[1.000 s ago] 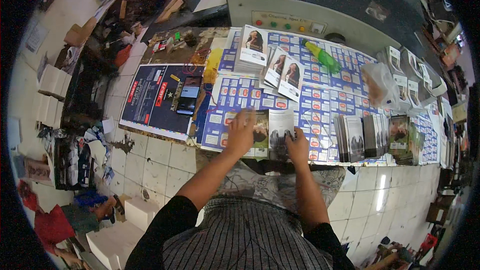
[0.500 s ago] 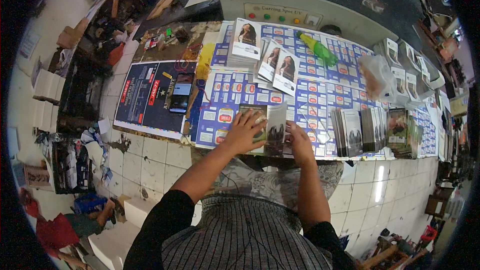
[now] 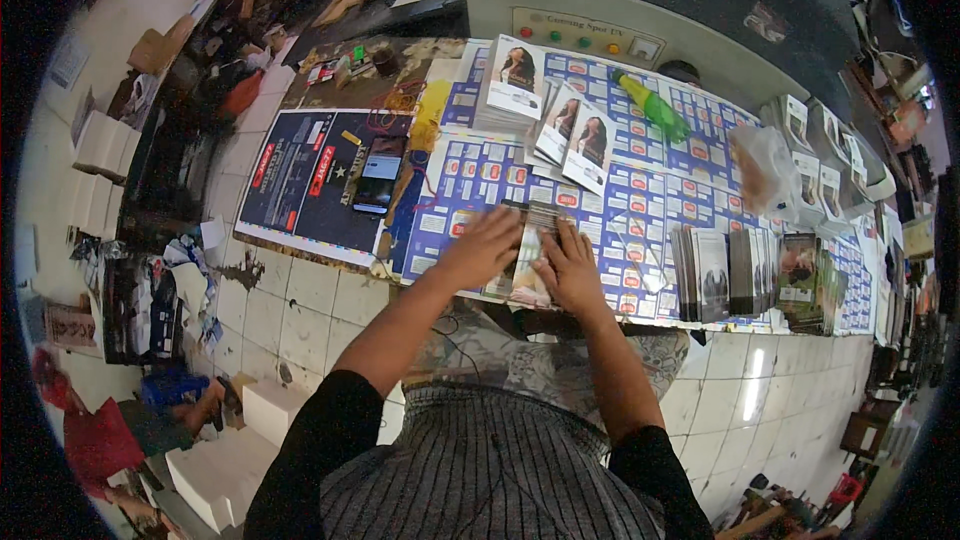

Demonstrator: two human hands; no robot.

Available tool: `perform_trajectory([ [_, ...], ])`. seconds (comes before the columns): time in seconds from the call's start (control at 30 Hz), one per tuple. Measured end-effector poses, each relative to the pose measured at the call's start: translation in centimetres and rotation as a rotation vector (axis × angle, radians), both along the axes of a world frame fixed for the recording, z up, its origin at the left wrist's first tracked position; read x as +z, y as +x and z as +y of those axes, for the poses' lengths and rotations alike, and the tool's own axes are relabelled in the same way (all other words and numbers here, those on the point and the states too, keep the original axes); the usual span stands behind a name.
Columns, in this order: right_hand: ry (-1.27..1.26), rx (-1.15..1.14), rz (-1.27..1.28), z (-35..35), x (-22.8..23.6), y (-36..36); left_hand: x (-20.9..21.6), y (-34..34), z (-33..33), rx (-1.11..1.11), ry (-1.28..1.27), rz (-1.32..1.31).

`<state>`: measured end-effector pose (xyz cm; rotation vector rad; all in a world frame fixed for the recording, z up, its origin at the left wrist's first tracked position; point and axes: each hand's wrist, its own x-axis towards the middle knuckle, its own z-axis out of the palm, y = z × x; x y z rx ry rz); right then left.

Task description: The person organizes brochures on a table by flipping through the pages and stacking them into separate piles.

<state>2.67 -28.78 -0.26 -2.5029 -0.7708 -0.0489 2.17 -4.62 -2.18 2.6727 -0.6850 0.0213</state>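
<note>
A dark printed leaflet (image 3: 527, 275) lies at the table's near edge, between and partly under both hands. My left hand (image 3: 484, 246) rests along its left side, fingers stretched forward and a little blurred. On the leaflet's right side lies my right hand (image 3: 573, 269), flat with the fingers spread and the thumb toward the middle. Beyond the hands are several loose white leaflets (image 3: 586, 152) with a picture of a person with long hair. A taller stack of similar leaflets (image 3: 516, 80) stands just behind them.
To the right stand upright rows of leaflets (image 3: 712, 275), with bundled stacks (image 3: 828, 190) and a clear plastic bag (image 3: 768, 172) behind. A green bottle (image 3: 655, 112) lies farther back. A phone (image 3: 378, 175) rests on a dark printed sheet (image 3: 300, 175) at left.
My right hand has shifted from the leaflet's right edge to lie flat on it. The left hand has slid slightly left, and the leaflet shows a different, lighter face.
</note>
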Motion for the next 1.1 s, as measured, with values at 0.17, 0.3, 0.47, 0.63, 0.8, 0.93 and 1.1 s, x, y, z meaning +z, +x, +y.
perform_trajectory([
  [0.17,-0.068,0.010,0.030,0.7,0.3,0.0,1.4,-2.5,4.0,0.060,0.125,0.062],
  [0.3,-0.032,0.081,0.034,2.3,0.2,0.5,1.5,-2.3,3.9,0.057,0.094,0.073],
  [0.47,-0.150,0.094,-0.028,4.1,0.1,0.4,1.2,-2.4,4.1,0.051,0.119,0.060],
  [0.63,-0.182,0.073,-0.044,4.7,0.6,0.2,0.1,-2.1,4.5,0.034,0.190,-0.037],
  [0.8,-0.235,0.075,-0.027,4.6,0.6,0.2,2.1,-2.4,4.4,-0.002,0.088,0.086],
  [0.93,-0.214,0.081,-0.074,4.6,0.4,0.2,2.0,-2.4,4.6,-0.020,0.110,0.094],
  [1.1,-0.214,0.078,-0.087,4.6,0.5,0.3,2.3,-2.1,4.6,-0.028,0.102,0.127],
])
